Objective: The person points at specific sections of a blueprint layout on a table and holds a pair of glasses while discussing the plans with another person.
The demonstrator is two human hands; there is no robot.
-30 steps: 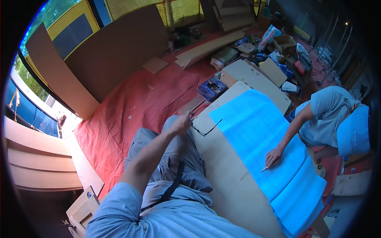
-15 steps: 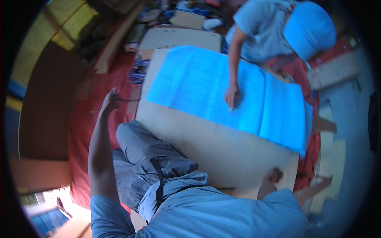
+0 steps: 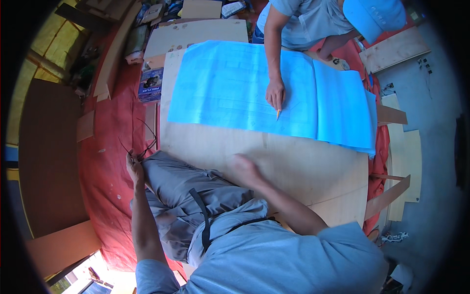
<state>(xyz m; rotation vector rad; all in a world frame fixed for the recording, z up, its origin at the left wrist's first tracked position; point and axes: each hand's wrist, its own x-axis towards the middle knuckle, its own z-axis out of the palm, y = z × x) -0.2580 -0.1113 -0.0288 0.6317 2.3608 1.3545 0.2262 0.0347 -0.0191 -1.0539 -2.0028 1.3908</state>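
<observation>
My left hand (image 3: 134, 165) is closed on a pair of dark-rimmed eyeglasses (image 3: 144, 156), temples sticking up, beside my bent leg in grey trousers (image 3: 176, 181). My right hand (image 3: 245, 165) hovers, blurred, over bare plywood (image 3: 205, 142); its fingers are smeared by motion. Beyond it a large light-blue sheet with faint line drawings (image 3: 220, 83) lies on the plywood, its right part creased. A co-worker's hand (image 3: 275, 92) rests on this sheet with a pencil (image 3: 278, 113), tip on the paper.
The co-worker (image 3: 308, 19) leans over the far side. A blue box (image 3: 150, 84) lies at the board's left. Red sheeting (image 3: 105, 181) covers the floor there, with brown panels (image 3: 46, 152) standing beyond. Offcuts (image 3: 391, 191) lie to the right, and clutter and cardboard (image 3: 200, 8) behind.
The view has swung right. My right arm has come into view and reached forward over the plywood. My left hand still grips the glasses. The co-worker's pencil hand stays on the sheet.
</observation>
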